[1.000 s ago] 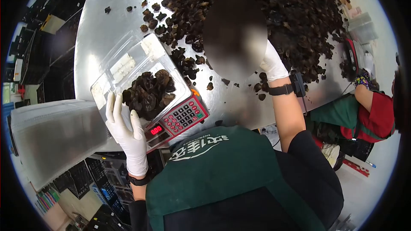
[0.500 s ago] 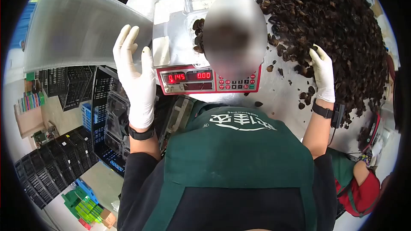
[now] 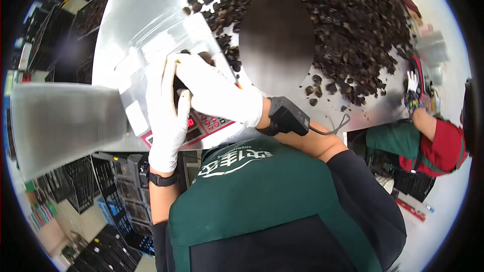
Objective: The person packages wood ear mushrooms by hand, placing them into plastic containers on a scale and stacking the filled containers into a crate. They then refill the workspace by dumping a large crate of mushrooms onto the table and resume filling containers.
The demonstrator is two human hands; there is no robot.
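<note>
Both my gloved hands meet over a red-edged weighing scale [image 3: 206, 132] and the clear plastic container [image 3: 164, 40] on it. My left hand [image 3: 169, 106] is curved, its fingers against my right hand. My right hand [image 3: 217, 88] reaches across from the right, fingers bent down over dark pieces [image 3: 205, 58]. What lies between the hands is mostly hidden by the gloves. Part of the red display and the keypad shows beside my left hand.
A large pile of dark, curled pieces [image 3: 363, 25] covers the metal table [image 3: 111, 45]. A stack of clear plastic lids or trays [image 3: 65, 121] stands at the left. A co-worker in red and green [image 3: 433, 146] is at the right. A blurred oval hides the middle.
My right hand has moved left from the pile to the container, and my left hand has come in to meet it. The view has turned, so the scale appears tilted.
</note>
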